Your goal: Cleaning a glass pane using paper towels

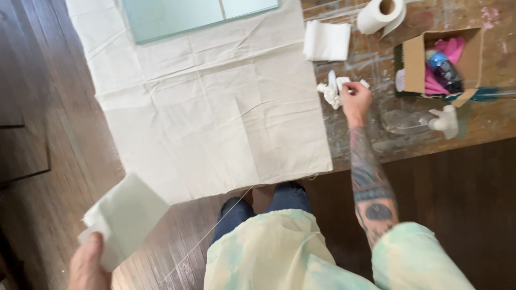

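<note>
Crumpled paper towel (333,90) sits on the worktable (376,145), right hand (355,96) closing on it; gather every loose fold before lifting. Left hand (86,266) pinches a folded cloth (126,217) low beside cream fabric (215,113).

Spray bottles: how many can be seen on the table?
1. The clear spray bottle lies on its side on the table, right of the right hand. Others may be hidden in the cardboard box.
</note>
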